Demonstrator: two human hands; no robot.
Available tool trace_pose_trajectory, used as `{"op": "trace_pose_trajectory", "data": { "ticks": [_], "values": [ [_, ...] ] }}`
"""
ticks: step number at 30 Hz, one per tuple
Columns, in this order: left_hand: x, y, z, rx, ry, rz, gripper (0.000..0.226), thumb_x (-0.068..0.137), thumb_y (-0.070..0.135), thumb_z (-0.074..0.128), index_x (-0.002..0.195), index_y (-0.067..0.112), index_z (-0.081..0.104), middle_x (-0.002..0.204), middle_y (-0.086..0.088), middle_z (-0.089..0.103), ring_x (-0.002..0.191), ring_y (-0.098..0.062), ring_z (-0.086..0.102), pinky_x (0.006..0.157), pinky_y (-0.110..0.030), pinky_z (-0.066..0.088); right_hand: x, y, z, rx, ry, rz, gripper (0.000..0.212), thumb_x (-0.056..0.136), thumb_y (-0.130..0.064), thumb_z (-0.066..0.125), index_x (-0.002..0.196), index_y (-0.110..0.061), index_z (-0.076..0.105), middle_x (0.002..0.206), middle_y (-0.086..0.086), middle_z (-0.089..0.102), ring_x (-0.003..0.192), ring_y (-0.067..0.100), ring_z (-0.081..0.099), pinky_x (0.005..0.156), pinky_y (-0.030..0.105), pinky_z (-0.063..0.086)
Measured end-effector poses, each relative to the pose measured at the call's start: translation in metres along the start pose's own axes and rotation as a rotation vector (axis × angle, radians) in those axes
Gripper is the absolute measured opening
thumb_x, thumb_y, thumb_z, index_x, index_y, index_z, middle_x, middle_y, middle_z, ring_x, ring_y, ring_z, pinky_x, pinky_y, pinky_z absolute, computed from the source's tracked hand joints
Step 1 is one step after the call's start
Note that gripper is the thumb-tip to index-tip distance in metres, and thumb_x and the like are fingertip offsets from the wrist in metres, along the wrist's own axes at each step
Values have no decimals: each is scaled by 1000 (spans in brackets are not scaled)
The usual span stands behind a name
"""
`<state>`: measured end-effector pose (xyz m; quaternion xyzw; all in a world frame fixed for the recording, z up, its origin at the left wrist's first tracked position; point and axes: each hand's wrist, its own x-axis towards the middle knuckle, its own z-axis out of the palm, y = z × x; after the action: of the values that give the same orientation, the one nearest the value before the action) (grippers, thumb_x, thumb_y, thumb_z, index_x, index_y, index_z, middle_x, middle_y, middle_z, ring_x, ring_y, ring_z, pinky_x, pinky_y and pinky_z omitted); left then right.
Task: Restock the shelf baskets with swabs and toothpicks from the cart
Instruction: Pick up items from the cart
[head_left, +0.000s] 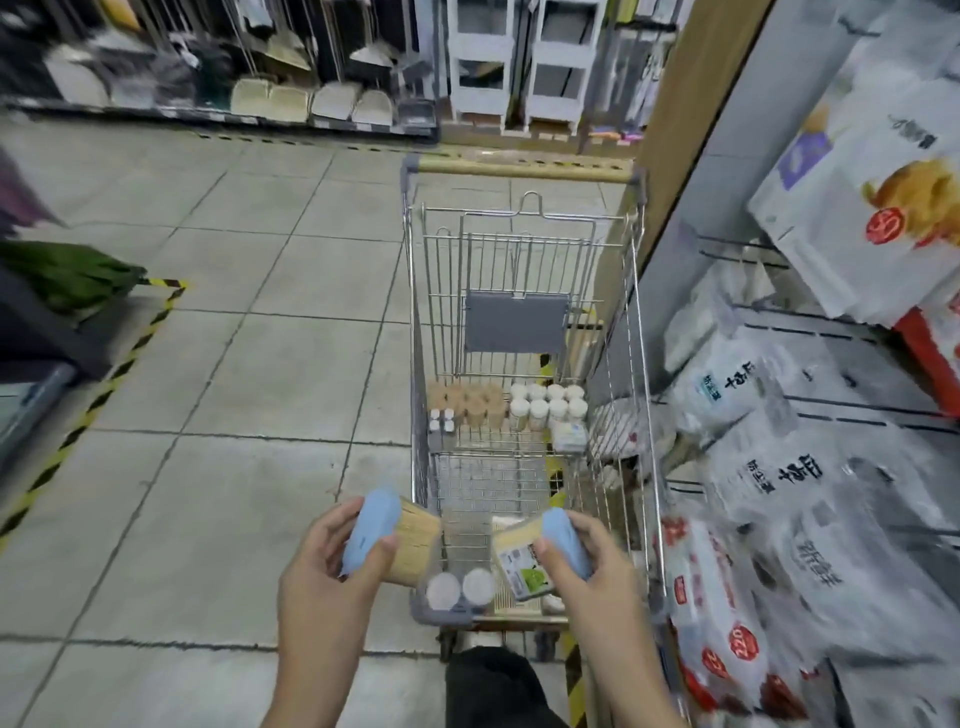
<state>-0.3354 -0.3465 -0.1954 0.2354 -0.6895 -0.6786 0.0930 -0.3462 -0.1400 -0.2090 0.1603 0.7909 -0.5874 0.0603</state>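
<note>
Two toothpick tubs are in hand at lower centre of the frame, raised just above the near end of the cart (524, 332). The left tub (395, 540) sits lower centre-left; the right tub (540, 551) lower centre-right. Each is a clear cylinder packed with pale sticks under a blue cap. The right tub carries a printed label with a green mark.

The left hand (332, 566) grasps its tub at the cap, thumb on the near side, fingers curled round the far side. The right hand (587, 566) likewise grasps its tub at the capped end, thumb over the cap edge.

Handling, as judged: light, rigid, thin plastic walls, smooth and likely somewhat slippery. Contents are loose sticks, so a cap that lifts would spill them. Holding by the cap alone risks that; a grip across the body just below the cap looks safer. A drop would probably crack the tub.

Remaining stock: tan tubs (470, 402) and white-capped jars (545, 405) stand mid-cart; two round white lids (460, 587) lie at the near end.

Bagged goods (727, 613) fill the shelving along the right edge. No shelf basket can be made out. Tiled floor (234, 364) occupies the left.
</note>
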Motion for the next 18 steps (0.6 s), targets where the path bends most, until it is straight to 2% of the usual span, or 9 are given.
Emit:
{"op": "trace_pose_trajectory", "data": {
  "ticks": [2, 7, 11, 15, 18],
  "values": [
    [24, -3, 27, 35, -1, -16, 39, 78, -1, 72, 111, 19, 64, 107, 3, 68, 99, -16, 64, 84, -29, 48, 37, 2, -2, -21, -16, 29, 21, 84, -28, 70, 102, -31, 59, 94, -9, 65, 82, 7, 63, 73, 32, 57],
    [78, -37, 103, 170, -20, -102, 36, 80, 9, 73, 111, 24, 64, 105, 6, 68, 95, -10, 64, 74, -25, 51, 121, 24, -5, -35, -4, 143, 20, 84, -28, 70, 99, -31, 58, 92, -12, 64, 79, 6, 62, 65, 23, 50],
    [120, -79, 156, 207, -21, -230, 33, 82, 7, 70, 106, 28, 61, 109, 5, 64, 94, -11, 61, 77, -31, 53, 184, 59, 5, -53, 37, 276, 20, 82, -28, 73, 92, -32, 56, 94, -5, 66, 80, 13, 63, 69, 32, 52],
    [165, -126, 193, 255, 15, -307, 35, 83, 7, 69, 110, 24, 56, 103, 6, 60, 87, -1, 56, 66, -14, 46, 248, 104, 26, -89, 1, 368, 23, 85, -24, 70, 104, -18, 58, 93, 0, 64, 76, 14, 60, 60, 26, 43],
    [202, -163, 213, 301, 49, -327, 32, 82, 5, 69, 108, 21, 58, 95, 11, 60, 82, -1, 55, 67, -16, 43, 294, 138, 52, -138, 8, 379, 26, 85, -18, 70, 108, -16, 57, 97, 8, 63, 79, 19, 59, 65, 29, 42]
  ]
}}
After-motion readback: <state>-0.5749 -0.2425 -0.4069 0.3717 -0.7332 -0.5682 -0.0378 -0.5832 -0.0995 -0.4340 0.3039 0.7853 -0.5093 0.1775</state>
